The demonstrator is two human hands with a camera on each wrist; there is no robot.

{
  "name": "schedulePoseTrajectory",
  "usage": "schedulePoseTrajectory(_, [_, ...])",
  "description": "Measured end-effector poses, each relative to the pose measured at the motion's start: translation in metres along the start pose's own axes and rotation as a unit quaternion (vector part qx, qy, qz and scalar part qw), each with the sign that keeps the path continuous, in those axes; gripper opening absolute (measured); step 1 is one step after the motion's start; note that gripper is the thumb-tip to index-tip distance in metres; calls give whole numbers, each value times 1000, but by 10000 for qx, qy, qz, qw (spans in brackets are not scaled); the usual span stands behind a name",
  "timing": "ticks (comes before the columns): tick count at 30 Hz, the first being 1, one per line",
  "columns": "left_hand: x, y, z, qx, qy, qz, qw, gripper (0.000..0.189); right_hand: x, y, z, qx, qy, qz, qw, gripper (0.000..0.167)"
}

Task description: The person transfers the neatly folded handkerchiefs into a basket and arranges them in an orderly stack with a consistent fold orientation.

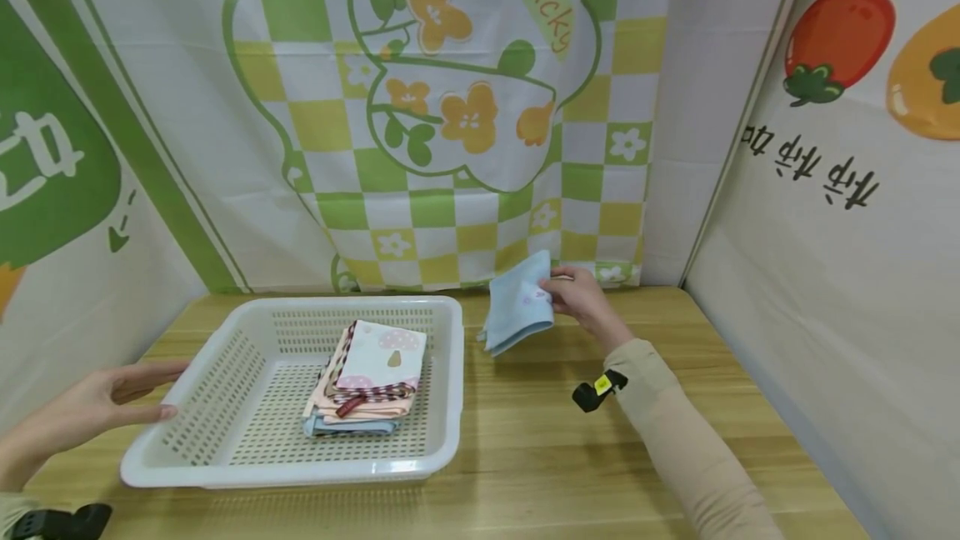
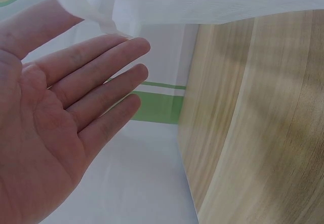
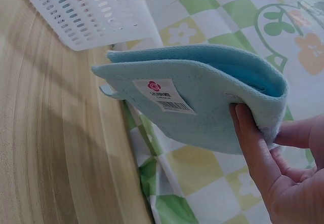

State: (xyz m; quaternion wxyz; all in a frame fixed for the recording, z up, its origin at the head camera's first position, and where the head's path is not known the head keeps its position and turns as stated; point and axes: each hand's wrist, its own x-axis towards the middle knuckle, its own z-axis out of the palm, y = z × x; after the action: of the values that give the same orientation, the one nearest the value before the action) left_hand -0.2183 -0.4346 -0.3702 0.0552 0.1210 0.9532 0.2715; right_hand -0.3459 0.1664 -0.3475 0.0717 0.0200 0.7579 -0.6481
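In the head view my right hand [image 1: 581,297] pinches a folded light blue towel [image 1: 517,307] by its right edge, holding it over the table's back part, right of the basket. The right wrist view shows a white label [image 3: 163,96] with a red flower on the towel's [image 3: 202,117] face, thumb and fingers on opposite sides of the fold. At the left side of a white plastic basket [image 1: 300,474], my left hand [image 1: 120,398] has its fingers straight, the thumb tip right at the rim. From the left wrist, that hand [image 2: 76,102] shows its palm, fingertips just under the basket rim [image 2: 167,6].
Inside the basket lies a stack of folded cloths [image 1: 382,357], a mushroom-print one on top, peach and blue ones below. The basket stands on a wooden table [image 1: 570,457]. Printed cloth walls [image 1: 465,215] enclose the table's back and both sides.
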Motion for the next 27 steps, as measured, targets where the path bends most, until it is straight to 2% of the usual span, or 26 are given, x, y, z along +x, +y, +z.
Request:
schedulePoseTrajectory(3, [0, -1, 1, 109, -7, -93, 9999, 65, -3, -2, 0, -17, -35, -49, 10000, 50])
schedulePoseTrajectory(10, [1, -5, 1, 44, -11, -102, 9999, 66, -9, -6, -1, 13, -115, -189, 9998, 49])
schedulePoseTrajectory(18, [0, 1, 2, 142, -77, -184, 9997, 67, -18, -11, 0, -14, -146, -348, 9993, 47])
schedulePoseTrajectory(27, [-1, 3, 2, 150, 0, -73, 9999, 64, -27, -20, 2, 47, -280, -616, 9977, 45])
